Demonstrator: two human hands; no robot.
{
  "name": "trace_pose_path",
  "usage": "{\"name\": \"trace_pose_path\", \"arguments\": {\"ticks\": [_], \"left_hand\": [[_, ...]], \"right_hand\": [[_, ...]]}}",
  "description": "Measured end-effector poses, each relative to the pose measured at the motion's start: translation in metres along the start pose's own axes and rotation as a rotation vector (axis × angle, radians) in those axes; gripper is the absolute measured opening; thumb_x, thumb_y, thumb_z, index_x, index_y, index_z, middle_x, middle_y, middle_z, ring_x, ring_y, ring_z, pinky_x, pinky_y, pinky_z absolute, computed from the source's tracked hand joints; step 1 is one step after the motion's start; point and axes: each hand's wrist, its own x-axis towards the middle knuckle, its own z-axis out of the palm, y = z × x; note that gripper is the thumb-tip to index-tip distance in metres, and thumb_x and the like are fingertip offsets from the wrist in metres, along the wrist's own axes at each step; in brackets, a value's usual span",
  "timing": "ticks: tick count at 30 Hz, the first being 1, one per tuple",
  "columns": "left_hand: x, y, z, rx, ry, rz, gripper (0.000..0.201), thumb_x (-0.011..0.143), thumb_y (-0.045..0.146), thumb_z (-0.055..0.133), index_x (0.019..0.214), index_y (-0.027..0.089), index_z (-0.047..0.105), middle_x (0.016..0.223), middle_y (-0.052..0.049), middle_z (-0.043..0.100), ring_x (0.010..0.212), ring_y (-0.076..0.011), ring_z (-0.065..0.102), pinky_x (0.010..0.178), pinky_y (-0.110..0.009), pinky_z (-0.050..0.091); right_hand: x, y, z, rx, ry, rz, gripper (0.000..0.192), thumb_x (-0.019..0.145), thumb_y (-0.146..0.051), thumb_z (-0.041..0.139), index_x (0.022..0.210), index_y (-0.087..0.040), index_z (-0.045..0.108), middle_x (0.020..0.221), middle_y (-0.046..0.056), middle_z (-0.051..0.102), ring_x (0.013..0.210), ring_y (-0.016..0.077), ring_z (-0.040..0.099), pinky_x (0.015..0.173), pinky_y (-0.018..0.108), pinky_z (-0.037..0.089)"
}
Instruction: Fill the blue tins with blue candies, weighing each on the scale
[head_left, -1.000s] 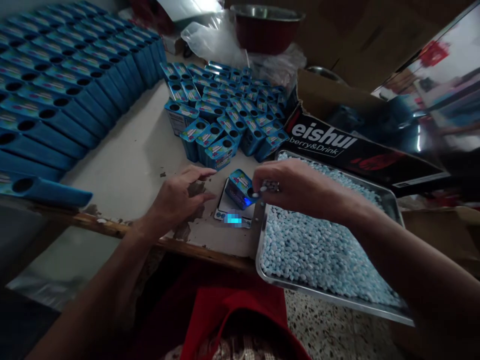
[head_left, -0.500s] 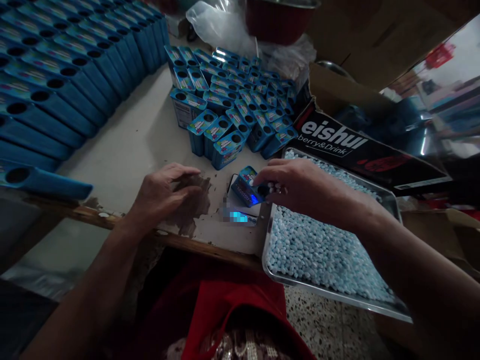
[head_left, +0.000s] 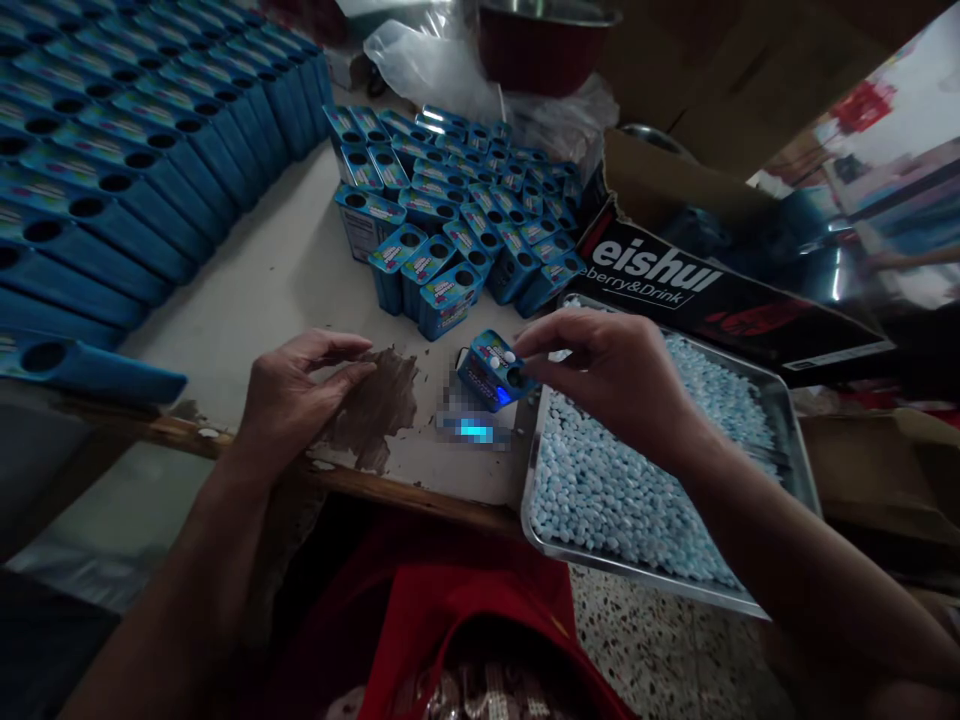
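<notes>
A small blue box (head_left: 484, 382) with a round hole in its top stands on a small scale with a lit blue display (head_left: 475, 431). Two white tablets (head_left: 502, 359) rest on the box's top. My right hand (head_left: 600, 360) is at the box's right end, thumb and forefinger curled close beside the hole; what lies inside the curled fingers is hidden. My left hand (head_left: 300, 390) hovers over the table's front edge, thumb and fingers apart, holding nothing. Under my right forearm lies a metal tray (head_left: 534, 500) full of pale blue tablets (head_left: 615, 500).
Several blue boxes (head_left: 442, 285) crowd the table behind the scale. Long rows of similar boxes (head_left: 165, 210) fill the left side. A black printed carton (head_left: 720, 290) stands behind the tray. Plastic bags (head_left: 435, 70) and a red bowl (head_left: 546, 50) are at the back.
My right hand has shifted slightly to the right, uncovering more of the box's top and hole. White tablets seen in its fingers before are no longer plain. My left hand has drawn a little left.
</notes>
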Motion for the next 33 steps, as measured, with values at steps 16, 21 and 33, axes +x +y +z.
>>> {"name": "trace_pose_path", "arguments": {"ticks": [16, 21, 33], "left_hand": [[-0.066, -0.035, -0.068, 0.378, 0.060, -0.132, 0.019, 0.085, 0.041, 0.078, 0.095, 0.024, 0.081, 0.092, -0.004, 0.078, 0.085, -0.0233, 0.071, 0.080, -0.034, 0.056], [-0.029, -0.049, -0.053, 0.454, 0.169, -0.057, 0.032, 0.088, 0.032, 0.075, 0.117, 0.019, 0.077, 0.108, -0.009, 0.075, 0.086, -0.0232, 0.070, 0.084, -0.035, 0.056], [0.001, -0.048, -0.036, 0.499, 0.117, -0.019, 0.025, 0.091, 0.035, 0.065, 0.106, 0.022, 0.080, 0.106, -0.004, 0.080, 0.096, -0.0258, 0.072, 0.091, -0.035, 0.054]], "right_hand": [[-0.009, 0.038, 0.017, -0.332, -0.100, -0.510, 0.017, 0.104, -0.024, 0.067, 0.111, -0.026, 0.082, 0.108, 0.006, 0.084, 0.099, 0.0270, 0.075, 0.092, 0.045, 0.050], [-0.037, 0.029, 0.004, 0.008, 0.066, -0.210, 0.011, 0.099, -0.026, 0.076, 0.106, -0.028, 0.084, 0.104, 0.003, 0.085, 0.092, 0.0226, 0.078, 0.083, 0.038, 0.057], [-0.098, 0.086, -0.007, 0.144, 0.280, 0.283, 0.011, 0.093, -0.033, 0.082, 0.101, -0.026, 0.085, 0.092, 0.003, 0.083, 0.081, 0.0202, 0.075, 0.076, 0.034, 0.059]]}}
